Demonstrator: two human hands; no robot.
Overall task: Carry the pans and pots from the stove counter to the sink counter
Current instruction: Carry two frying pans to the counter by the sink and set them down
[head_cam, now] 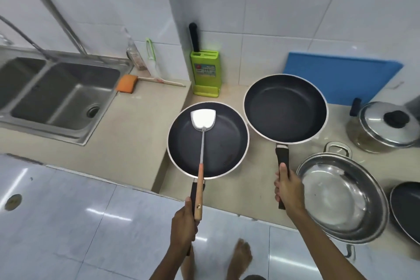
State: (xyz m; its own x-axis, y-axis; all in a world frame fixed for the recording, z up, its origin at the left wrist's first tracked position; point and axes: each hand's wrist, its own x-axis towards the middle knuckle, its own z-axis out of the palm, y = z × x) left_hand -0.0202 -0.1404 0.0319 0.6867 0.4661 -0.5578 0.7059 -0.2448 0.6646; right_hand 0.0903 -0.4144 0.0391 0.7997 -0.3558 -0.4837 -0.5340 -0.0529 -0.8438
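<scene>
My left hand grips the black handle of a dark non-stick frying pan, held over the step between the two counters. A metal spatula with a wooden handle lies in that pan, its handle end by my left hand. My right hand grips the handle of a second dark frying pan, held above the right counter. On that counter rest a wide steel pot, a lidded steel pot and another dark pan at the right edge.
A double steel sink sits in the lower left counter, with an orange sponge and a brush beside it. A green knife block and a blue cutting board stand against the tiled wall. My bare feet show on the tiled floor.
</scene>
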